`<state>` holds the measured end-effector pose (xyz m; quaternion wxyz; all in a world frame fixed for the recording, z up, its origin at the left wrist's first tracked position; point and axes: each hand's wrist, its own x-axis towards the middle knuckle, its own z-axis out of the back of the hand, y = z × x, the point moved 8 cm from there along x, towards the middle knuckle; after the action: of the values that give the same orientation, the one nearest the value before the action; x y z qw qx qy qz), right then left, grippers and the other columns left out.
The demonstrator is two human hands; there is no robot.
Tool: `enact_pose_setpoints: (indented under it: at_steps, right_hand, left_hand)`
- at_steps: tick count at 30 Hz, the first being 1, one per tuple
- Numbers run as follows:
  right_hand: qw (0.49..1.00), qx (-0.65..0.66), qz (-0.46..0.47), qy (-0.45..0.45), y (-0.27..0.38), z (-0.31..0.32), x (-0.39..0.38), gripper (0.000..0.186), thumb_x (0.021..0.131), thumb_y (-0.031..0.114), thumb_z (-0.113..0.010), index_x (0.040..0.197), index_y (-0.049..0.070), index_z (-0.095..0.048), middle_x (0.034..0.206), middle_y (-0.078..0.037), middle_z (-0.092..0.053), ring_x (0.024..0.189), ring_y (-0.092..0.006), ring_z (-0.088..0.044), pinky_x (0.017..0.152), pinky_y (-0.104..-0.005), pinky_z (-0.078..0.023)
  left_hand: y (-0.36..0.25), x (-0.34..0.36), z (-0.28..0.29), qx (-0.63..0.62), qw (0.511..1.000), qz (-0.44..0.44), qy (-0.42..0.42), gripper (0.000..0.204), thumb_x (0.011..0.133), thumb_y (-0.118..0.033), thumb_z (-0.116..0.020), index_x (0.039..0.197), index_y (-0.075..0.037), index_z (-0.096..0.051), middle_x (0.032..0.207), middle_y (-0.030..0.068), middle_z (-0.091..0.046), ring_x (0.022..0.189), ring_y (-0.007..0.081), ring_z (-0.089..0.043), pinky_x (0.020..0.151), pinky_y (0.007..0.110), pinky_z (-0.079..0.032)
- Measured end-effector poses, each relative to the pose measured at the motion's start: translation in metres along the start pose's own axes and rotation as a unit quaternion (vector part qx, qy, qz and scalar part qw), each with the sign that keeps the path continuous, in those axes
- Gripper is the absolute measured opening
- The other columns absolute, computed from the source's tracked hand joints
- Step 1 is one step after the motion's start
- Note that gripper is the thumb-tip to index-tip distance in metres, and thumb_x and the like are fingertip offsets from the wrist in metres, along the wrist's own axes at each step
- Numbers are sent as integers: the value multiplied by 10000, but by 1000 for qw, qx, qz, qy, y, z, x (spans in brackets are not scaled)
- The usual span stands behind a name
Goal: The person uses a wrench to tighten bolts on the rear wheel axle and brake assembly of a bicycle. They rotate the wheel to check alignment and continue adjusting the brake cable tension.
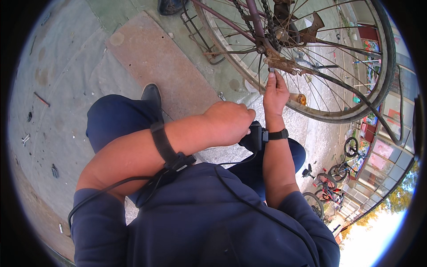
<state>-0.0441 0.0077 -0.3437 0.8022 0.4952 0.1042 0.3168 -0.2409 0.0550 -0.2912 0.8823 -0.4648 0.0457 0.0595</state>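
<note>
A bicycle wheel (386,53) with rusty spokes fills the upper right. At its hub (261,49) sit a chain (268,18) and a rusty coil spring (284,66). My right hand (275,94) reaches up just below the spring, thumb and fingers pinched on a small metal piece (271,70) whose kind I cannot make out. Lower and to the left, my left hand (229,122) is closed in a fist near my right wrist. Its fingers hide whatever it may hold. A small silvery metal part (221,95) shows just beyond its knuckles; whether the hand touches it is unclear.
A brown board (160,62) lies on the floor beside my shoe (152,94). At far left are a wrench-like metal tool (26,139) and a rusty rod (42,99). Several bicycles (328,189) stand at right. A loose black cable (382,118) hangs off the wheel.
</note>
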Motion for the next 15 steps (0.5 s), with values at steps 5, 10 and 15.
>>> enact_pose_setpoints:
  at_steps: [5,10,15]
  right_hand:
    - [999,29,-14,-24,-2,-10,-7,335,979,181,-620,1177,-90,-621,1027,-106,-687,900,-120,-601,824,-246,-488]
    - [998,53,-27,-27,-6,-16,-11,341,982,198,-621,1179,-80,-609,904,-54,-640,764,-83,-529,697,-222,-466]
    - [998,33,-25,-44,-7,-21,-14,314,987,203,-608,1169,-53,-603,823,-20,-590,711,-81,-485,648,-226,-440]
  left_hand:
    - [-1,-1,2,7,1000,-4,-2,305,865,-268,-667,1031,-20,-600,955,155,-647,925,351,-657,787,458,-536]
    - [-2,-2,2,15,1000,-12,-9,304,861,-263,-671,1029,-19,-602,950,156,-646,912,348,-663,784,456,-538]
    - [-2,-2,0,20,1000,-14,-4,292,856,-249,-677,1019,-17,-605,945,156,-645,910,347,-663,781,454,-538]
